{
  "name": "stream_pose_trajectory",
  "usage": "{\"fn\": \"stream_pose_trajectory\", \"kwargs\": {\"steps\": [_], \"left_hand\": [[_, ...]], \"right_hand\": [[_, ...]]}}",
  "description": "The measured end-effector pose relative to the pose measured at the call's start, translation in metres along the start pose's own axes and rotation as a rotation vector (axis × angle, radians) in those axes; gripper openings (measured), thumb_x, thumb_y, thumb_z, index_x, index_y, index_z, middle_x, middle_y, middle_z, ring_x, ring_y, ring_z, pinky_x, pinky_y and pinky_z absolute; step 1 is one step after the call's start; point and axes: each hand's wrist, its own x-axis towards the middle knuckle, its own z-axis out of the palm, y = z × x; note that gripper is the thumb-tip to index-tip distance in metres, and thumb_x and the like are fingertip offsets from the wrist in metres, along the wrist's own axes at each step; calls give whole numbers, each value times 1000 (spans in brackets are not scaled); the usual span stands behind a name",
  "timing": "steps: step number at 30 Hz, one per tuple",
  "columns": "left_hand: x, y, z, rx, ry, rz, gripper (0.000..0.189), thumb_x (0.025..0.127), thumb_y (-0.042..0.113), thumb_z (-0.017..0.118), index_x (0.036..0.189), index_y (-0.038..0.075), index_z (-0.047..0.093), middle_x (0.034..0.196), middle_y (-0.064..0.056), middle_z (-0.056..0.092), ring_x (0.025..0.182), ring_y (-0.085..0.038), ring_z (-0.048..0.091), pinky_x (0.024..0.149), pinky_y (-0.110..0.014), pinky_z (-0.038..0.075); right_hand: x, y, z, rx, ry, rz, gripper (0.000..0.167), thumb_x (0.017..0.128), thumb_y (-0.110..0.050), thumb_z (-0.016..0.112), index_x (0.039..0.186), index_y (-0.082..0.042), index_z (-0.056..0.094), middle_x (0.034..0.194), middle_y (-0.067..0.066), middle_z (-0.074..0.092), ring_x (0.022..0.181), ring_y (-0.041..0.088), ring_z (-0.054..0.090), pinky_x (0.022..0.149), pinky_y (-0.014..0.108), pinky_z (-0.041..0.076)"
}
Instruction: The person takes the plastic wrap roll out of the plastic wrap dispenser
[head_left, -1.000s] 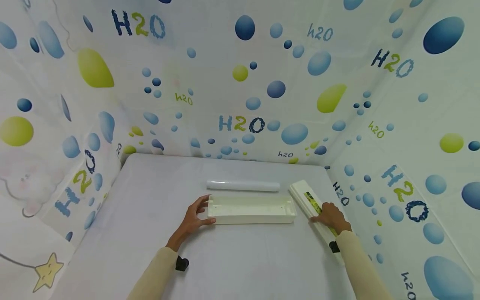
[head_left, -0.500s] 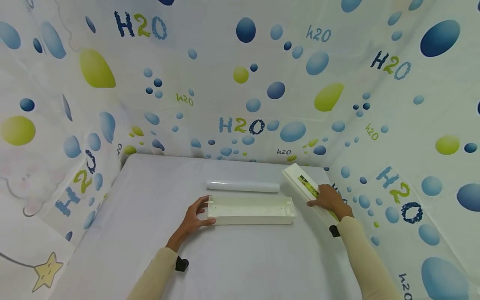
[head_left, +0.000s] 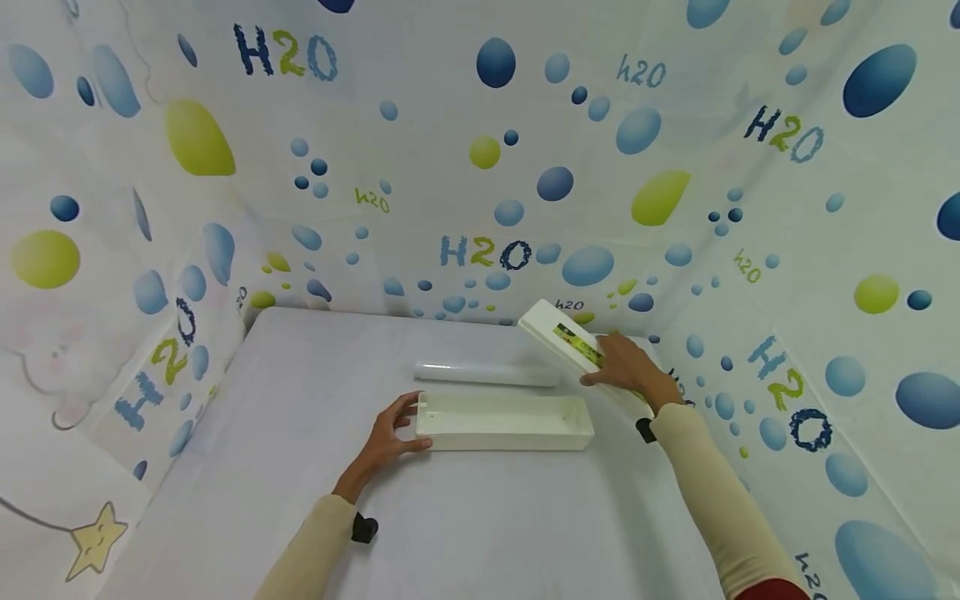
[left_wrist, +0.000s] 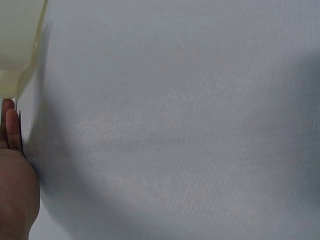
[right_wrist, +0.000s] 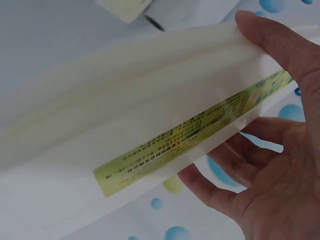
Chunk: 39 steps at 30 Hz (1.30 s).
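Note:
A long cream plastic box (head_left: 502, 442) lies open-side up on the white table, its inside bare. My left hand (head_left: 386, 433) grips its left end, thumb at the front wall and fingers at the back corner; the left wrist view catches only part of that hand and a box corner (left_wrist: 17, 40). My right hand (head_left: 630, 367) holds a long cream lid (head_left: 547, 321) with a yellow-green printed label (right_wrist: 195, 132), thumb on one long edge and fingers on the other. The lid is raised and tilted, its far end up toward the left. Behind the box lies a shiny white roll (head_left: 480, 373), its right end near the lid.
The white table (head_left: 480, 517) meets a back wall sheet (head_left: 420, 167) printed with bubbles and "H2O". Similar printed sheets stand on the left and right sides. Black wrist straps or cameras (head_left: 364, 527) sit at both wrists.
My right hand has lifted the lid off the table at the right and carried it up and leftward, toward the roll and box. My left hand and the box have stayed put.

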Motion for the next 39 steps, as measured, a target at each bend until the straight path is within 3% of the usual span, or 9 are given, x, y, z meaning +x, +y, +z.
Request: {"fn": "stream_pose_trajectory", "kwargs": {"steps": [4, 8, 11, 17, 23, 31, 39], "left_hand": [[-1, 2, 0, -11, -2, -10, 91, 85, 9, 94, 162, 4, 46, 164, -24, 53, 148, -47, 53, 121, -66, 42], [-2, 3, 0, -15, 1, -27, 92, 85, 10, 94, 163, 4, 46, 164, -23, 53, 148, -46, 53, 122, -65, 41], [-3, 1, 0, -12, 2, -29, 93, 84, 10, 94, 163, 4, 45, 164, -23, 54, 148, -46, 54, 122, -64, 41], [-3, 0, 0, -7, 4, -13, 93, 83, 9, 95, 162, 2, 46, 163, -25, 54, 146, -47, 54, 121, -65, 42], [-1, 0, 0, -2, 5, -11, 93, 83, 9, 95, 162, 3, 46, 162, -24, 55, 146, -47, 55, 120, -65, 42], [-2, 3, -1, 4, 10, -22, 90, 83, 8, 95, 161, 6, 49, 159, -23, 58, 144, -45, 57, 119, -63, 44], [-2, 3, 0, 4, 14, -35, 90, 83, 11, 95, 161, 9, 50, 156, -21, 61, 143, -43, 57, 117, -58, 46]], "right_hand": [[6, -19, -1, -5, -5, -82, 84, 86, -36, 92, 151, 3, 56, 129, 19, 66, 110, 32, 59, 97, 53, 51], [12, -39, 1, -36, -6, -164, 92, 85, -35, 94, 158, 0, 52, 147, 20, 65, 129, 37, 61, 113, 58, 48], [15, -55, 3, -61, -19, -210, 93, 85, -38, 94, 158, 1, 53, 149, 20, 64, 134, 38, 60, 118, 58, 47], [18, -82, 10, -102, -79, -278, 97, 85, -40, 94, 160, 2, 50, 144, 19, 63, 123, 33, 61, 115, 54, 50], [22, -99, 24, -99, -133, -319, 97, 85, -38, 93, 162, -1, 48, 149, 21, 59, 127, 34, 59, 115, 56, 50], [22, -105, 47, -141, -161, -380, 94, 85, -36, 94, 162, -3, 50, 148, 18, 60, 132, 32, 58, 115, 56, 51], [24, -110, 57, -157, -171, -415, 94, 83, -30, 98, 160, -2, 52, 146, 19, 61, 134, 35, 59, 112, 58, 52]]}}
